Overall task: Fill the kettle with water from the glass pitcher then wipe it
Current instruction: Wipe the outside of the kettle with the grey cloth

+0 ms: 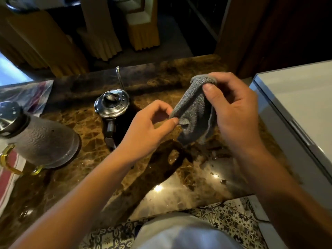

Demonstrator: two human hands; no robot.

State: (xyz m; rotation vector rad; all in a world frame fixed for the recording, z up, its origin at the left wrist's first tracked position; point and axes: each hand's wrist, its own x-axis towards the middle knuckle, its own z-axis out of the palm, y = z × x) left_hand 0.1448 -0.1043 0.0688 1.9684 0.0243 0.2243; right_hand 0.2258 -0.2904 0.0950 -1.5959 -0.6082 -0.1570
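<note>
both hands (pixel 235 112) pinch cloth (pixel 195 112); kettle (pixel 112 105) left of them.

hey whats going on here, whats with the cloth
A person stands at a marble counter holding a grey cloth in the air with both hands: the right hand grips its top, the left hand pinches a lower edge. The steel kettle, lid on, sits on the counter just behind the left hand, untouched. The glass pitcher stands at the far left.
</note>
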